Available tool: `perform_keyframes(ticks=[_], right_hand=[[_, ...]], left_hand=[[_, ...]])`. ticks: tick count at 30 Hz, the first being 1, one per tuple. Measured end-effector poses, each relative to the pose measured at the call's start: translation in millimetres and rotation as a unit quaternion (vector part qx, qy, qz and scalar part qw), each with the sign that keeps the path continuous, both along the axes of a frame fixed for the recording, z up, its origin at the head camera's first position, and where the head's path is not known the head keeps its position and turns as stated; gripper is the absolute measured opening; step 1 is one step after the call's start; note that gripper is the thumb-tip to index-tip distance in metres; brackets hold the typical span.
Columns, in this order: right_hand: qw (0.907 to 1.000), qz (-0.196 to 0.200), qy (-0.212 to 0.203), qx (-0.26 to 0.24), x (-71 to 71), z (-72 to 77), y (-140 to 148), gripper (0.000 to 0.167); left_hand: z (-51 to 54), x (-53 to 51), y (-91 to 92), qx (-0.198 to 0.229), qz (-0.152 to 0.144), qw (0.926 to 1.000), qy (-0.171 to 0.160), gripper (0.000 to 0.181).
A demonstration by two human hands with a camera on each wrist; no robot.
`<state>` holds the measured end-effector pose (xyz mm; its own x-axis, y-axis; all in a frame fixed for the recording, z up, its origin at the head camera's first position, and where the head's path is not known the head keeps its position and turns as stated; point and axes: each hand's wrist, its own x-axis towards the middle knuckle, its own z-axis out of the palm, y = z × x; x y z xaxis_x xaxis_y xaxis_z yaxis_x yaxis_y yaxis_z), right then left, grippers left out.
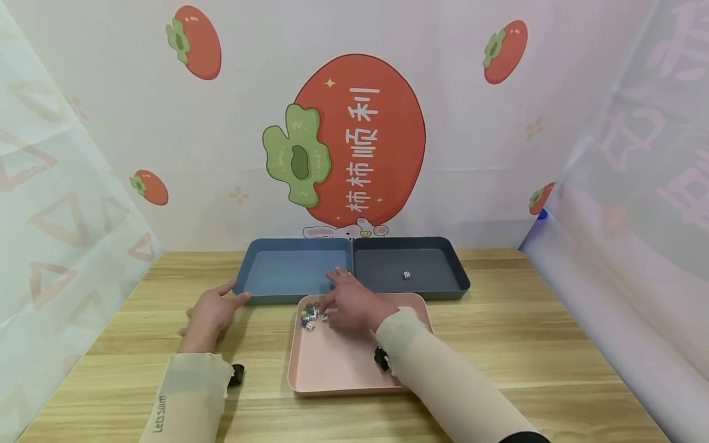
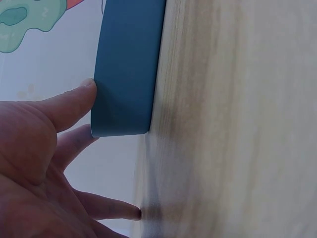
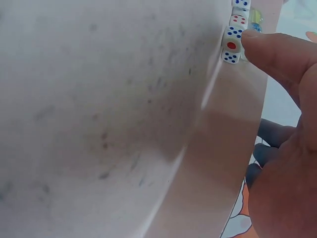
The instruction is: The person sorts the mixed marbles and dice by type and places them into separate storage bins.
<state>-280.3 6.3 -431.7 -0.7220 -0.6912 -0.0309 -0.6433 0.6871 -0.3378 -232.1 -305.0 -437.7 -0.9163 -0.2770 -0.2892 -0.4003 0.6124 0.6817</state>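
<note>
My left hand (image 1: 213, 311) is at the near left corner of the blue tray (image 1: 293, 242), its thumb and a finger touching the corner. In the left wrist view, the thumb meets the rim of the blue tray (image 2: 126, 79), and the fingers are spread. Over the far wall of the pink tray (image 1: 343, 369) reaches my right hand (image 1: 354, 304), with fingers extended toward the blue tray. In the right wrist view, its thumb is beside a white die (image 3: 233, 39) among several dice and a yellow-blue glassy piece (image 3: 256, 20). Some fingers are hidden beyond the pink wall.
A dark grey tray (image 1: 410, 251) adjoins the blue one on the right, with one white die (image 1: 407, 275) inside. Small dice and coloured pieces (image 1: 310, 317) cluster in the pink tray's far left corner. A printed cloth (image 1: 471, 154) stands behind the wooden table (image 1: 526, 344).
</note>
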Motion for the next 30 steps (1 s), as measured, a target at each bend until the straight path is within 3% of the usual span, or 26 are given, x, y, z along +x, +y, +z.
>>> perform_keyframes(ticks=[6,16,22,30], right_hand=[[0.9996,0.006,0.012,0.025,1.6,-0.5,-0.4,0.008],[0.9979,0.009,0.031,0.056,2.5,0.3,0.1,0.015],[0.9983,0.014,0.024,0.052,1.9,0.7,2.3,0.007],[0.9978,0.006,0.032,0.058,-0.1,-1.5,4.1,0.019]], left_hand=[[-0.9,-0.2,-0.9,-0.001,-0.002,1.0000,-0.001,0.083],[-0.2,-0.2,-0.7,-0.005,-0.001,1.0000,0.001,0.082],[-1.2,-0.4,-0.6,-0.004,-0.002,1.0000,-0.001,0.082],[0.2,-0.4,0.3,-0.007,-0.001,1.0000,0.000,0.081]])
